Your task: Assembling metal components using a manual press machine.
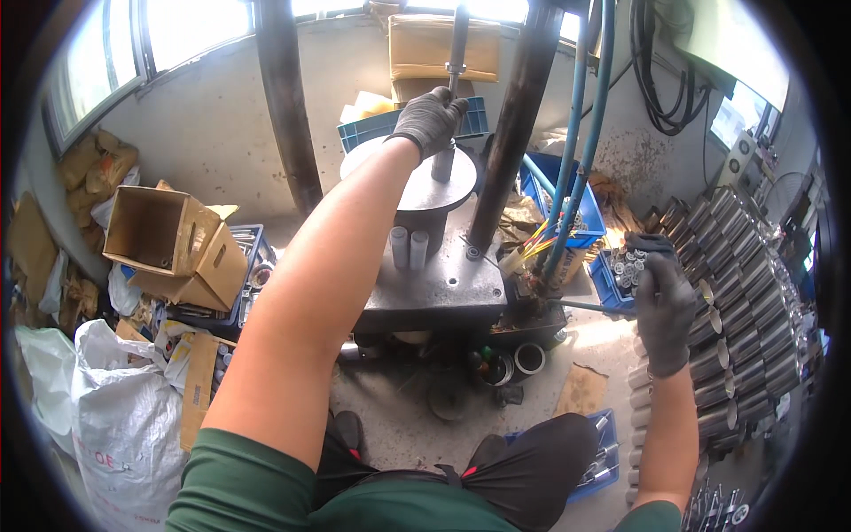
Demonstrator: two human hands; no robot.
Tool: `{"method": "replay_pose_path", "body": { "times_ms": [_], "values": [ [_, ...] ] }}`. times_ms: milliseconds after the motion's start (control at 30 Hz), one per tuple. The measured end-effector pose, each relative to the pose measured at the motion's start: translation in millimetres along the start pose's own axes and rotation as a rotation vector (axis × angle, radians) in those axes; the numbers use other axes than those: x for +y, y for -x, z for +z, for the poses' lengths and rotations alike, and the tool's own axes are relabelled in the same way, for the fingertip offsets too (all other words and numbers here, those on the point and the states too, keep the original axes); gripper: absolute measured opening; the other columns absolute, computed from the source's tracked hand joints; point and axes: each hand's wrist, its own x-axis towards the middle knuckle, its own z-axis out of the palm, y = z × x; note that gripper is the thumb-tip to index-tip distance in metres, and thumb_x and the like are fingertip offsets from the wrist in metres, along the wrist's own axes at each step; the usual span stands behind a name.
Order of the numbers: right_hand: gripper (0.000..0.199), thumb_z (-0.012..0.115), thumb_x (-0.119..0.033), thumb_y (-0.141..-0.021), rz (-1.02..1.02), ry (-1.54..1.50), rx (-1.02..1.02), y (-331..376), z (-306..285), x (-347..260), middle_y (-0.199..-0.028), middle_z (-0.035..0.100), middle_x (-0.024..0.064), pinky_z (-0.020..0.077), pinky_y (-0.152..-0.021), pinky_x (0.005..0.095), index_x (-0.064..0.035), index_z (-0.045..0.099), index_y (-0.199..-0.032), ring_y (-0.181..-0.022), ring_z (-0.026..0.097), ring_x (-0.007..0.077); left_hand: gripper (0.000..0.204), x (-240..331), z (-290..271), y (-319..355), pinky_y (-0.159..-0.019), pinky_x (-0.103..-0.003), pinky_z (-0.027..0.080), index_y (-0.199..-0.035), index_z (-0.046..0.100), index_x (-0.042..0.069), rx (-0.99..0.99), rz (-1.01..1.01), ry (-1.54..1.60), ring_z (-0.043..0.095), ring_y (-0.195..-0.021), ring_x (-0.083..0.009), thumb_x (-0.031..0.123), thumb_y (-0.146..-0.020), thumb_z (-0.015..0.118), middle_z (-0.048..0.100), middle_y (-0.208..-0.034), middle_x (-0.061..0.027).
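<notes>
Left hand (pixel 432 118) grip clamped on the upright metal rod (pixel 446 160) far off; right hand (pixel 663 306) grip closed round a thin lever (pixel 585 307), stacked metal tubes (pixel 740 293) right.

Left arm is reaching way out forward and up, bare forearm stretched nearly straight from the green short sleeve at the bottom. The left hand in a dark grey knit glove (pixel 432 120) is curling its fingers closed in a tight grip, knuckles facing the camera, wrist bending slightly to the right. The right arm is coming up along the right side, bare forearm nearly vertical. The right hand in the same kind of grey glove (pixel 663 306) is hanging palm-away, fingers bunching together, thumb side pointing left.
</notes>
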Motion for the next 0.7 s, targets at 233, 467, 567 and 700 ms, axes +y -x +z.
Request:
{"method": "replay_pose_path", "body": {
  "times_ms": [233,467,567,700],
  "values": [
    [0.034,0.072,-0.02,-0.103,0.346,-0.257,-0.067,-54.8,34.0,30.6,-0.096,0.075,0.0201,0.0599,-0.078,0.0425,0.0016,0.072,-0.129,-0.083,0.075,0.0318,0.044,0.6,0.2,-1.5,-0.105,-0.047,0.055,-0.133,0.07,0.007,-0.016,0.004,0.012,0.074,-0.117,-0.0378,0.043,-0.11,0.061,0.079,-0.119,-0.0216],
    [0.039,0.071,-0.018,-0.098,0.278,-0.116,-0.671,16.8,-33.6,-0.7,-0.113,0.078,0.0263,0.0616,-0.094,0.0437,0.0032,0.072,-0.131,-0.105,0.078,0.0372,0.043,-5.8,0.7,-5.6,-0.101,-0.044,0.056,-0.132,0.07,0.008,-0.023,0.027,0.024,0.075,-0.113,-0.0347,0.044,-0.11,0.062,0.078,-0.118,-0.0196],
    [0.037,0.07,-0.03,-0.097,0.159,-0.249,-1.205,77.9,-50.7,-23.0,-0.108,0.078,0.0259,0.0611,-0.092,0.0494,-0.0051,0.077,-0.123,-0.099,0.077,0.0408,0.044,-5.5,1.6,-4.3,-0.095,-0.042,0.058,-0.131,0.069,0.005,-0.017,0.028,0.018,0.076,-0.104,-0.03,0.043,-0.111,0.061,0.078,-0.114,-0.0186],
    [0.028,0.066,-0.03,-0.095,0.135,-0.157,-1.228,115.9,-51.5,-38.9,-0.089,0.077,0.0223,0.0593,-0.085,0.0551,-0.0057,0.077,-0.104,-0.089,0.075,0.0442,0.044,-2.9,0.1,-1.3,-0.104,-0.044,0.057,-0.135,0.07,0.01,-0.018,-0.012,0.055,0.076,-0.114,-0.0346,0.045,-0.109,0.063,0.079,-0.12,-0.0181]
  ]
}}
